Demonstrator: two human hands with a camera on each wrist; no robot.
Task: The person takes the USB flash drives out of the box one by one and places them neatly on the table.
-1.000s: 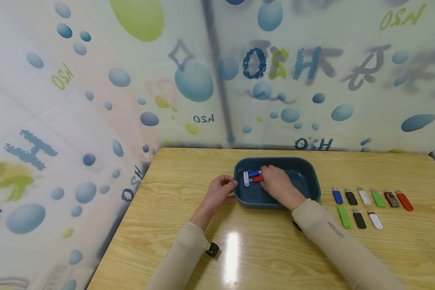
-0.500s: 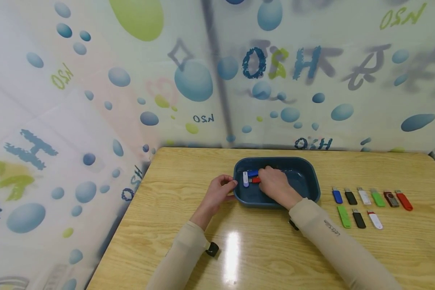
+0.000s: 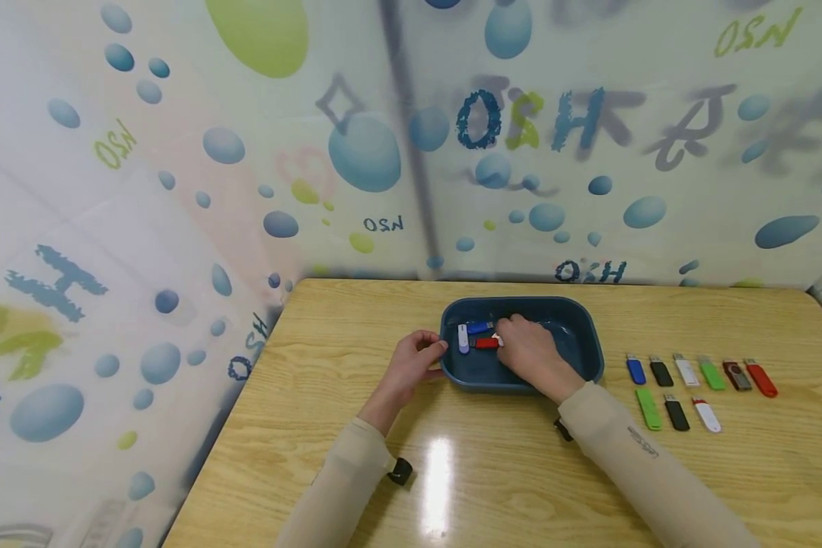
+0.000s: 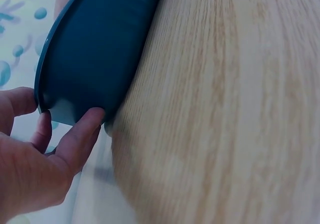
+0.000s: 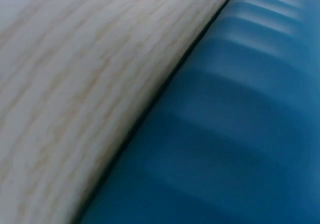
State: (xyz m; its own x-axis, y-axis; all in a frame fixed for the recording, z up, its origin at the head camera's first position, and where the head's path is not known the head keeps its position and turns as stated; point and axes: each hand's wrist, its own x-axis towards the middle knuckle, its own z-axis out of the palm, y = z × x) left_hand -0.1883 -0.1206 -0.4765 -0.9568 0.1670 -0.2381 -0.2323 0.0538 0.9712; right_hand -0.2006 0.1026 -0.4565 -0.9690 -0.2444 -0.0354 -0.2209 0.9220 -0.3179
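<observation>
A red USB flash drive (image 3: 485,343) lies inside the dark-blue tray (image 3: 482,373), against the right hand (image 3: 530,352); whether that grips it, I cannot tell. The left hand (image 3: 414,359), fingers relaxed, touches the tray's left end.

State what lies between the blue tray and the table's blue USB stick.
Between the blue tray and blue USB stick, the head view shows only bare tabletop.
</observation>
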